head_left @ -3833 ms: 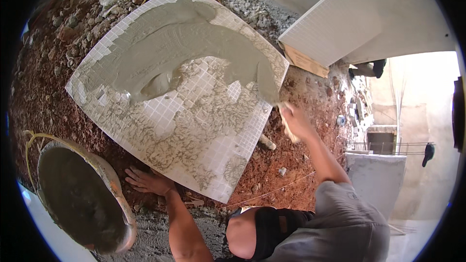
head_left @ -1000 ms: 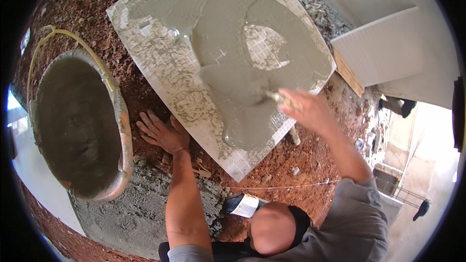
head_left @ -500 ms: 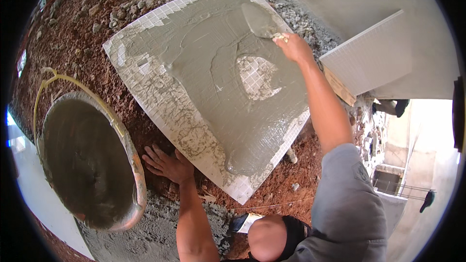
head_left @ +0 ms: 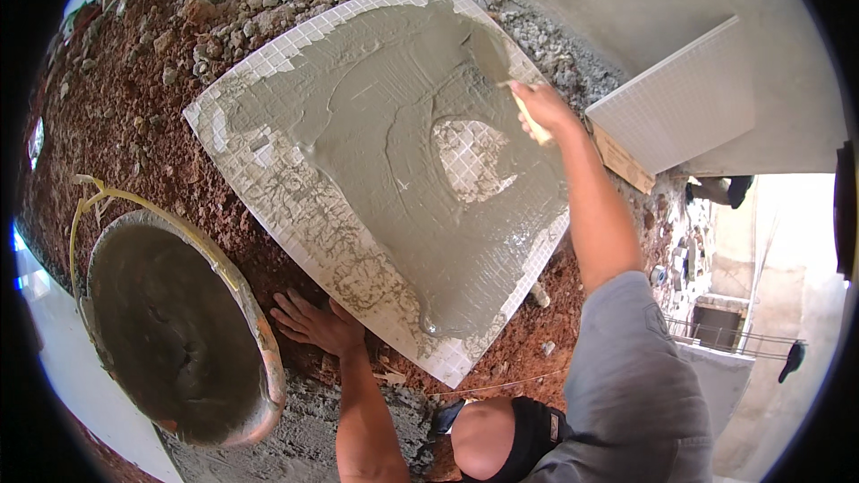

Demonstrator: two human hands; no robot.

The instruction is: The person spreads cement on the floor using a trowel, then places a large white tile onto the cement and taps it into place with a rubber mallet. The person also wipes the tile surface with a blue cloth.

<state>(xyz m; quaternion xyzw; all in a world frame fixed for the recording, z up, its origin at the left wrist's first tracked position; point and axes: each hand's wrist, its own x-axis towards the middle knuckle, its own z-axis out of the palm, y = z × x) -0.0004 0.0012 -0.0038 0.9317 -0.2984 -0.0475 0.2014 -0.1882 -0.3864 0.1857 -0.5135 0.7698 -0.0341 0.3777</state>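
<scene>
My right hand (head_left: 548, 109) grips the pale yellow handle of a trowel (head_left: 531, 116). The trowel's blade is coated in grey and lies against the wet mortar (head_left: 376, 98) near the far right edge of a large tile (head_left: 335, 241). A gridded patch of bare tile face shows through the mortar just left of and below my right hand. My left hand (head_left: 320, 326) rests on the reddish soil with its fingers spread, holding nothing. It sits between the tile's near left edge and a bucket (head_left: 268, 367) of grey mortar.
The bucket's yellow handle (head_left: 170, 206) arches above its rim. Another tile (head_left: 689, 98) leans at the right by the wall, beside a wooden piece (head_left: 624, 159). Rubble and stones (head_left: 215, 27) lie on the soil at the far left. Wet grey mortar covers the ground near the bucket.
My right hand has moved slightly nearer and right, and the trowel has turned, so its handle shows more and its blade less. My left hand stays on the soil.
</scene>
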